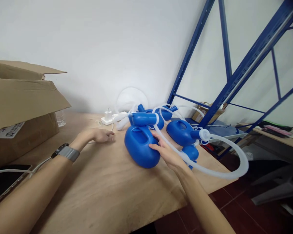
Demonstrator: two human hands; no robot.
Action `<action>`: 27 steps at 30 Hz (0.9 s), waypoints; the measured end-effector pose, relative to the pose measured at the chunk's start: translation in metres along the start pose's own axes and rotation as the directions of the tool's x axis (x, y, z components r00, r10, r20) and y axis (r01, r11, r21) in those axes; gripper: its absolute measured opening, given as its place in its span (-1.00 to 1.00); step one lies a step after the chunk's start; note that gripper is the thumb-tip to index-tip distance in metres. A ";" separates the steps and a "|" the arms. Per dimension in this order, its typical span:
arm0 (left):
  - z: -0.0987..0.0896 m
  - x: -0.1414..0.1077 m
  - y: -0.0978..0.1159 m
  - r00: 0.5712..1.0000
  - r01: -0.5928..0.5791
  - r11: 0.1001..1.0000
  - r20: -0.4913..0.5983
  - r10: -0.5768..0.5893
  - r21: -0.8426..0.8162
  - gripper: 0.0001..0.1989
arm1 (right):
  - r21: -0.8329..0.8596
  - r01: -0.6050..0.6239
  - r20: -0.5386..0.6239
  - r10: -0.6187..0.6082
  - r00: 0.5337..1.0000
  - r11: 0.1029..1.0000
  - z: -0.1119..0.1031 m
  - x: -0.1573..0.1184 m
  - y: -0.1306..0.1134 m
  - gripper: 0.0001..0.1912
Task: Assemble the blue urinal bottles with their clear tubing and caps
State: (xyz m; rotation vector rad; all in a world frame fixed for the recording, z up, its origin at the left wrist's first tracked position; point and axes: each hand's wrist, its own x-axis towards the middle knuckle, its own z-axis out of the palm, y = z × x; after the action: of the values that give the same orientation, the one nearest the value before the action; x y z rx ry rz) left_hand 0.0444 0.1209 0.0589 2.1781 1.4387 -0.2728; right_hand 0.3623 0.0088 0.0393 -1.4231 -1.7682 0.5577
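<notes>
A blue plastic urinal bottle point(141, 151) with a hollow handle stands near the middle of the wooden table point(107, 191), its neck toward the wall. My right hand point(164, 149) grips its right side, thumb on the front and the other fingers partly hidden behind. A translucent hose point(169, 139) curves from among the bottles over my right wrist and off the table's right edge. My left hand point(103, 135), a watch on its wrist, is low over the table left of the bottle, holding nothing, fingers loosely extended toward a thin white cable.
Several more blue bottles with hoses crowd the back right, one point(182, 132) beside my right hand. A white power strip point(112, 119) with a charger lies near the wall. At the left stands an open cardboard box point(24, 130). Blue shelf frame point(224, 91) rises at right.
</notes>
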 end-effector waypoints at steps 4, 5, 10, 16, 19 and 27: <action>0.001 0.002 -0.002 1.000 -0.001 0.999 0.004 0.000 0.039 0.07 | 0.036 0.014 0.141 -0.019 0.990 0.999 0.016 0.008 -0.015 -0.23; 0.001 0.002 -0.002 1.000 -0.001 0.999 0.006 0.001 0.046 0.06 | -0.018 0.044 0.136 -0.042 0.990 0.999 0.021 0.009 -0.019 -0.21; 0.000 -0.005 0.001 1.000 0.009 0.999 0.017 -0.010 0.050 0.03 | -0.308 0.229 0.119 -0.201 0.972 0.923 0.039 0.001 -0.039 -0.42; -0.003 -0.020 0.019 0.966 -0.258 0.964 -0.026 0.256 -0.071 0.35 | -0.672 0.188 0.065 -0.196 0.978 0.716 0.049 -0.006 -0.053 -0.45; -0.003 -0.025 0.034 0.962 -0.252 0.966 -0.119 0.244 -0.057 0.46 | -0.725 0.153 0.042 -0.178 0.983 0.672 0.061 0.001 -0.057 -0.43; 0.010 -0.016 0.062 0.908 -0.215 0.976 -0.372 0.194 -0.015 0.60 | -0.489 0.282 0.173 -0.226 0.959 0.825 0.066 0.038 -0.064 -0.45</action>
State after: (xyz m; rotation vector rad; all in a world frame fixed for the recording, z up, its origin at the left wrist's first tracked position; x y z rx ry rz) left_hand 0.0951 0.0840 0.0760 2.3997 1.3652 0.2643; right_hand 0.2686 0.0362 0.0583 -1.4767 -2.2645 0.0106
